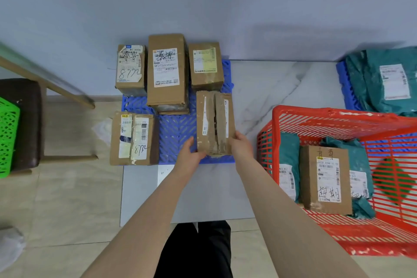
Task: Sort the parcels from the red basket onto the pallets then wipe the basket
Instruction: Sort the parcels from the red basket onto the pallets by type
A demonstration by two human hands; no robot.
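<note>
A taped brown cardboard parcel [214,122] lies on the front right of the blue pallet [177,128]. My left hand [190,153] grips its near left corner and my right hand [240,145] its near right corner. Several other cardboard parcels stand on this pallet, among them a tall one [166,72] at the back. To the right, the red basket [334,119] holds a cardboard box [325,178] and teal plastic mailers [287,158]. A second blue pallet [346,83] at the far right carries teal mailers [388,79].
A green basket [8,137] sits on a dark brown stool [27,119] at the left, beside a wooden frame leg [52,83]. A grey wall runs behind the pallets. My legs in black trousers [196,250] are at the bottom centre.
</note>
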